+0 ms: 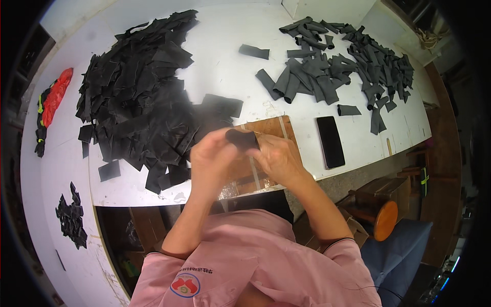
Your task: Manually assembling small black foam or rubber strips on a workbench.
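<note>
Between my two hands, above the table's front edge, is a small black fabric piece. My left hand grips its left side with the fingers curled; motion blurs this hand somewhat. On the other side my right hand pinches the same piece, thumb toward the middle. Beneath the hands lies a brown cardboard sheet with strips of clear tape. Close to my left hand rises a big heap of flat black fabric pieces. Rolled or tube-shaped dark fabric pieces lie scattered at the far right.
A black phone lies right of the cardboard. On the left-hand surface are a red plastic bag and a small black fabric pile. A round orange-brown stool top and a blue cloth-covered object stand below, to the right.
</note>
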{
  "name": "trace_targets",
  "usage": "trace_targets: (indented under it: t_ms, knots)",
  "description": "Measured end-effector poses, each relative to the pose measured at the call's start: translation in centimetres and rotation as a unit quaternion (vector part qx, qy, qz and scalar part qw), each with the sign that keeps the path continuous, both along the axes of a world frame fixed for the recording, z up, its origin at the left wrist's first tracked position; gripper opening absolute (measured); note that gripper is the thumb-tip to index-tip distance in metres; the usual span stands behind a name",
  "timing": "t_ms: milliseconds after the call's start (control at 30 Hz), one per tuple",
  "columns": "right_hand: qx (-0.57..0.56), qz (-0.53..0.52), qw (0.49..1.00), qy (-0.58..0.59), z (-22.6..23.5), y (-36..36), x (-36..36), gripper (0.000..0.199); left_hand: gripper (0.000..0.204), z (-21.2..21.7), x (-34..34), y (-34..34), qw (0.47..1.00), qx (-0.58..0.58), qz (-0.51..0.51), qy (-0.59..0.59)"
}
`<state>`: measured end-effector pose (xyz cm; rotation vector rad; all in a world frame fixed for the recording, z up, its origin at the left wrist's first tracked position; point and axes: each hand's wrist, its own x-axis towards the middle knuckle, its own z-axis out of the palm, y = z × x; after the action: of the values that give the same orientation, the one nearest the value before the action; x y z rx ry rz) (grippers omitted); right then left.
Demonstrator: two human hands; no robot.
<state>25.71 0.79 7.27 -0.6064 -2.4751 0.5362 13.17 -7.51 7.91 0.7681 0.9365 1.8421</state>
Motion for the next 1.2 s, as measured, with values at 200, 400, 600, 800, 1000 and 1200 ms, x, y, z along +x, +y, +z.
trace_targets:
  t_ms: [200,400,600,800,1000,1200]
  knots:
    - [-0.023,0.051,0.988,0.142,2.0,-0.5,0.6,0.015,0.013,2.9,-0.3,1.4,0.990,0.009,-0.069,0.126]
    - [-0.106,-0.006,0.994,0.040,-0.8,-0.5,0.6,0.023,0.014,3.9,0.5,1.6,0.955,-0.070,-0.046,0.285]
    - [-0.056,0.020,0.998,0.013,2.5,0.3,-0.1,0.023,0.017,2.2,-0.7,0.1,0.999,0.048,0.012,-0.021]
    - [-0.034,0.021,0.999,0.017,1.0,0.3,0.0,0.024,0.024,0.8,-0.6,0.7,0.998,0.053,-0.003,-0.025]
    - [-0.423,0.223,0.815,0.327,8.3,8.5,1.9,0.034,0.021,-4.8,-9.2,2.3,0.872,-0.135,0.328,0.338]
    - [-0.514,-0.099,0.731,0.439,4.3,18.3,9.3,0.043,0.028,-8.9,-17.9,3.2,0.662,-0.417,0.402,0.475]
